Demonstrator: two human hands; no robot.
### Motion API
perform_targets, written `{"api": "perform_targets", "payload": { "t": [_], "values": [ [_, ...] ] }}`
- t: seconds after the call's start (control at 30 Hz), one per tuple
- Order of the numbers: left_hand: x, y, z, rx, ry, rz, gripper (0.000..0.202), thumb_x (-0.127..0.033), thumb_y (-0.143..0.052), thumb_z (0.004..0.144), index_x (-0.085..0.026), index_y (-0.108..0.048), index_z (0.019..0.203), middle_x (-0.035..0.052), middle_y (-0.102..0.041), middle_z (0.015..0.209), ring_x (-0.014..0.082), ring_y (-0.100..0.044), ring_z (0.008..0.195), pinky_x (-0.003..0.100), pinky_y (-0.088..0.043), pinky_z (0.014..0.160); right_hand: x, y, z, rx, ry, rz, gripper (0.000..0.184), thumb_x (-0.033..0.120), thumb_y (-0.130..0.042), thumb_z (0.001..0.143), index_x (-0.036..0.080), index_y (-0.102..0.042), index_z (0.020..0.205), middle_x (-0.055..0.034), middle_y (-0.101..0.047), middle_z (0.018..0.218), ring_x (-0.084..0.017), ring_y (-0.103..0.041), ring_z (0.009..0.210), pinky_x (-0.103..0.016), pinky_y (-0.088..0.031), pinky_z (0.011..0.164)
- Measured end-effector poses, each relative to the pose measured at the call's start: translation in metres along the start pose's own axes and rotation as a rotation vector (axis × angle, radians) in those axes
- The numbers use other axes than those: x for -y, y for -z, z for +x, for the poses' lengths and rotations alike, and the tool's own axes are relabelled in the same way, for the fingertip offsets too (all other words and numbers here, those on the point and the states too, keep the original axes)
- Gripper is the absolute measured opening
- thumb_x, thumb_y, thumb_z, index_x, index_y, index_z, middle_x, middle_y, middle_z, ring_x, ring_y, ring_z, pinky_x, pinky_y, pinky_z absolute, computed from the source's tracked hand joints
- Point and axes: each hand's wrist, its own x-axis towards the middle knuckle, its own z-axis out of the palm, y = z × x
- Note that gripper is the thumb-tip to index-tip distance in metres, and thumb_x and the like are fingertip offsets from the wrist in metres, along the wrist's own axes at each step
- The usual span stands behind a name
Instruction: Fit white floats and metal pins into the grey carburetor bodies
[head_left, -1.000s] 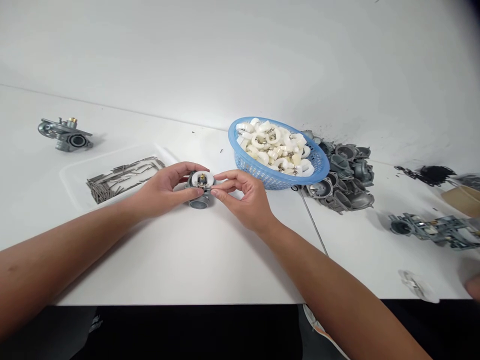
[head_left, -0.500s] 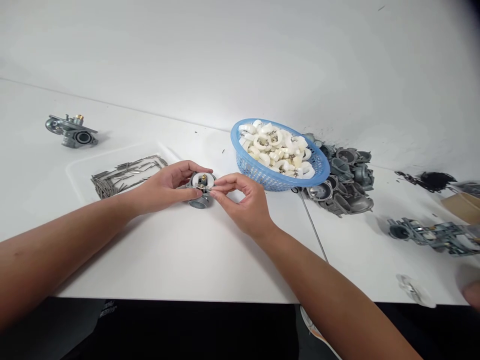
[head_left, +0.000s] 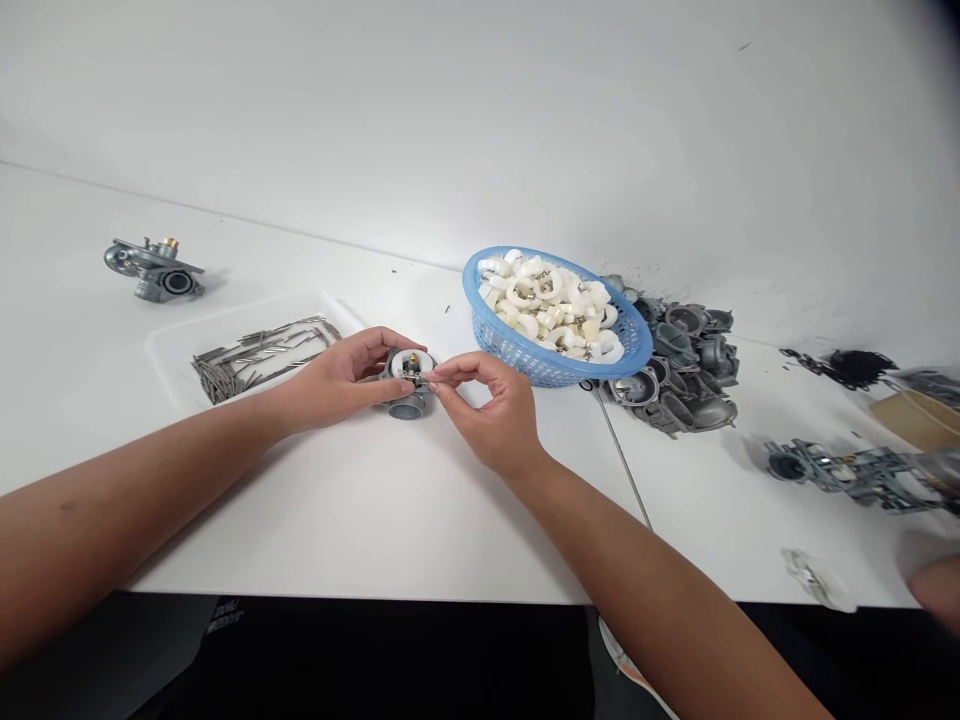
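A small grey metal carburetor body (head_left: 409, 383) with a white float and a brass jet on top rests on the white table (head_left: 375, 500). My left hand (head_left: 341, 375) is wrapped round its left side. My right hand (head_left: 491, 405) pinches with thumb and forefinger at the body's right edge, on something too small to make out, perhaps a thin pin.
A clear tray of metal pins (head_left: 259, 352) lies left of my hands. A blue basket of white floats (head_left: 555, 315) stands behind, with a pile of grey metal bowls (head_left: 679, 370) beside it. Other carburetor bodies lie far left (head_left: 154, 270) and right (head_left: 855, 468). Another person's hand (head_left: 937, 590) shows at right.
Both hands stay on the carburetor body; my right fingers have closed in tighter against its right edge. The view has shifted slightly.
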Motion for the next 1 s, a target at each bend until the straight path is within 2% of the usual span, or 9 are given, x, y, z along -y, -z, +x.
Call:
{"api": "perform_targets", "payload": {
  "t": [0.13, 0.23, 0.33, 0.57, 0.63, 0.73, 0.83, 1.0],
  "values": [
    [-0.0006, 0.0001, -0.0003, 0.023, -0.011, -0.033, 0.042, -0.037, -0.077, 0.089, -0.022, -0.061, 0.126, 0.0053, -0.067, 0.106, 0.0204, -0.064, 0.097, 0.038, -0.054, 0.084, -0.0040, -0.0010, -0.0002, -0.044, 0.010, -0.001, 0.018, 0.014, -0.075, 0.082, 0.024, -0.072, 0.096, 0.0010, -0.078, 0.097, -0.015, -0.074, 0.093, -0.031, -0.061, 0.091],
    [-0.0014, -0.0005, -0.0005, 0.017, -0.012, -0.042, 0.042, -0.037, -0.078, 0.089, -0.022, -0.062, 0.125, 0.0070, -0.068, 0.113, 0.0220, -0.065, 0.103, 0.039, -0.055, 0.088, -0.0049, 0.0001, 0.0003, -0.047, -0.006, -0.037, 0.019, 0.017, -0.078, 0.081, 0.023, -0.071, 0.097, 0.0008, -0.077, 0.092, -0.016, -0.074, 0.089, -0.033, -0.060, 0.090],
    [-0.0016, -0.0015, -0.0001, 0.001, 0.008, -0.041, 0.045, -0.040, -0.080, 0.087, -0.021, -0.062, 0.124, 0.0069, -0.069, 0.111, 0.0222, -0.065, 0.100, 0.040, -0.055, 0.086, -0.0031, 0.0015, 0.0007, -0.041, -0.023, -0.035, 0.015, 0.019, -0.079, 0.081, 0.023, -0.070, 0.093, 0.0019, -0.076, 0.083, -0.016, -0.073, 0.082, -0.032, -0.060, 0.085],
    [0.0007, -0.0013, 0.0001, 0.006, 0.012, -0.032, 0.049, -0.046, -0.079, 0.087, -0.023, -0.061, 0.125, 0.0072, -0.069, 0.111, 0.0237, -0.066, 0.101, 0.044, -0.055, 0.089, -0.0017, 0.0023, 0.0019, -0.047, 0.047, -0.106, 0.017, 0.017, -0.076, 0.083, 0.024, -0.071, 0.098, 0.0002, -0.077, 0.092, -0.017, -0.072, 0.090, -0.034, -0.057, 0.090],
    [0.0005, -0.0014, -0.0003, 0.009, 0.007, -0.035, 0.049, -0.047, -0.078, 0.087, -0.023, -0.060, 0.126, 0.0085, -0.070, 0.115, 0.0248, -0.067, 0.104, 0.044, -0.056, 0.090, -0.0028, 0.0039, 0.0026, -0.027, 0.056, -0.109, 0.014, 0.018, -0.076, 0.083, 0.024, -0.071, 0.095, 0.0002, -0.076, 0.092, -0.016, -0.071, 0.089, -0.033, -0.057, 0.087],
    [-0.0003, -0.0019, -0.0009, 0.022, 0.006, -0.030, 0.049, -0.047, -0.077, 0.088, -0.023, -0.059, 0.127, 0.0097, -0.070, 0.119, 0.0251, -0.067, 0.106, 0.044, -0.057, 0.090, -0.0028, 0.0062, 0.0028, 0.019, 0.010, -0.076, 0.010, 0.021, -0.076, 0.084, 0.024, -0.071, 0.092, 0.0006, -0.076, 0.086, -0.016, -0.072, 0.083, -0.032, -0.059, 0.084],
    [-0.0002, -0.0017, -0.0012, 0.017, 0.000, -0.007, 0.048, -0.046, -0.077, 0.088, -0.023, -0.059, 0.127, 0.0090, -0.070, 0.117, 0.0249, -0.068, 0.106, 0.043, -0.057, 0.091, -0.0013, 0.0066, 0.0019, 0.021, -0.036, -0.071, 0.017, 0.022, -0.076, 0.084, 0.025, -0.070, 0.099, 0.0005, -0.077, 0.086, -0.017, -0.073, 0.084, -0.034, -0.059, 0.086],
    [0.0011, 0.0002, -0.0006, 0.035, -0.009, 0.015, 0.048, -0.048, -0.076, 0.089, -0.023, -0.059, 0.127, 0.0086, -0.070, 0.116, 0.0251, -0.067, 0.106, 0.043, -0.057, 0.089, -0.0010, 0.0040, 0.0010, 0.019, -0.038, -0.051, 0.018, 0.022, -0.076, 0.084, 0.024, -0.069, 0.100, 0.0005, -0.078, 0.086, -0.017, -0.075, 0.082, -0.035, -0.060, 0.087]
  ]
}}
